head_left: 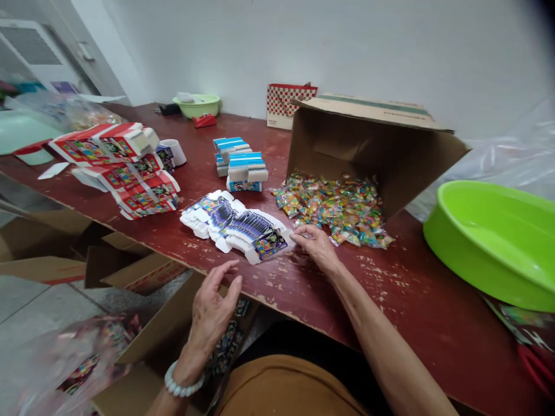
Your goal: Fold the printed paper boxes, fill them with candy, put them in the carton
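A fanned stack of flattened small cartons (237, 222), white with purple printed panels, lies near the table's front edge. My right hand (315, 245) pinches the end flap of the nearest printed carton (269, 245) at the stack's right end. Over the table edge, my left hand (215, 303) is held with thumb and fingers apart, holding nothing, just short of the stack. Small clear-wrapped colourful candies (333, 208) spill in a heap behind my right hand, from the mouth of a cardboard box (373, 136) lying on its side.
Red carton bundles (117, 167) are piled at left, blue-and-white bundles (240, 163) behind the stack. A green basin (489, 248) stands at right. At the back are a red tape dispenser (204, 121) and a checked paper bag (281, 107). Below the table edge sits an open cardboard box (151, 335).
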A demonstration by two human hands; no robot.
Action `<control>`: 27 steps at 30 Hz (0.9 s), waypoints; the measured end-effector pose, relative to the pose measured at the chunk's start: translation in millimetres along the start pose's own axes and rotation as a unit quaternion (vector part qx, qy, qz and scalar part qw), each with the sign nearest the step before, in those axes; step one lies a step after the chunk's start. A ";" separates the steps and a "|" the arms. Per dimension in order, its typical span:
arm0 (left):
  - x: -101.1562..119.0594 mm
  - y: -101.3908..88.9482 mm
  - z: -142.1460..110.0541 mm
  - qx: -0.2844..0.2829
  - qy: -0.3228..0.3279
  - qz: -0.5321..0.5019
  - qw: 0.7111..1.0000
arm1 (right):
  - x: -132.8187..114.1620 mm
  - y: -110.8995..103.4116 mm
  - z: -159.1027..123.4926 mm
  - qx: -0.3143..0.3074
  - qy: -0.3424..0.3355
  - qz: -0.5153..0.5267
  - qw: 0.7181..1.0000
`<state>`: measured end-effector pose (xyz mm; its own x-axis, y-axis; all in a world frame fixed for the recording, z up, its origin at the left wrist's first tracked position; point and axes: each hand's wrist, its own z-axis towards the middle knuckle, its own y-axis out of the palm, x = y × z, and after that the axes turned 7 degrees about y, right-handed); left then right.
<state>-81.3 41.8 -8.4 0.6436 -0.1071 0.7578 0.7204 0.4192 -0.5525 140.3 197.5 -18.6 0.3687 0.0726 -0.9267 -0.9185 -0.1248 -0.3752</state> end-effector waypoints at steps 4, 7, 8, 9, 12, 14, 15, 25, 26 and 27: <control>21.0 2.6 14.8 0.035 0.114 0.058 0.991 | -6.2 -29.3 -18.3 -0.055 -0.022 0.036 0.998; 47.7 6.5 31.4 -0.032 0.177 0.058 0.982 | -17.2 -47.5 -35.9 -0.113 -0.011 0.071 0.991; 56.3 7.3 37.1 -0.081 0.174 0.042 0.981 | -21.6 -52.2 -41.9 -0.140 -0.004 0.089 0.986; 63.9 7.6 42.3 -0.139 0.157 0.015 0.978 | -26.0 -56.3 -47.6 -0.169 -0.001 0.107 0.980; 77.2 8.1 51.9 -0.335 0.057 -0.116 0.933 | -37.2 -63.8 -61.5 -0.222 -0.017 0.143 0.964; 78.5 10.5 50.4 -0.450 -0.011 -0.215 0.867 | -41.7 -64.9 -67.2 -0.240 -0.027 0.156 0.958; 77.8 12.8 46.8 -0.493 -0.043 -0.260 0.829 | -43.0 -64.4 -69.2 -0.245 -0.029 0.161 0.956; 71.3 37.3 -11.1 -0.424 -0.287 -0.538 0.669 | -43.2 -45.9 -82.1 -0.233 -0.010 0.208 0.950; 71.7 37.1 -10.8 -0.409 -0.290 -0.532 0.682 | -43.0 -44.9 -84.7 -0.229 -0.002 0.217 0.949; 72.2 36.7 -9.7 -0.396 -0.291 -0.525 0.694 | -42.9 -44.0 -87.8 -0.227 0.008 0.227 0.947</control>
<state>-5.9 40.8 22.6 -0.3920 0.5013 0.7714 0.7781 -0.2667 0.5688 177.5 113.0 35.9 -0.0448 -0.1048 -0.9935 -0.8280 -0.5526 0.0956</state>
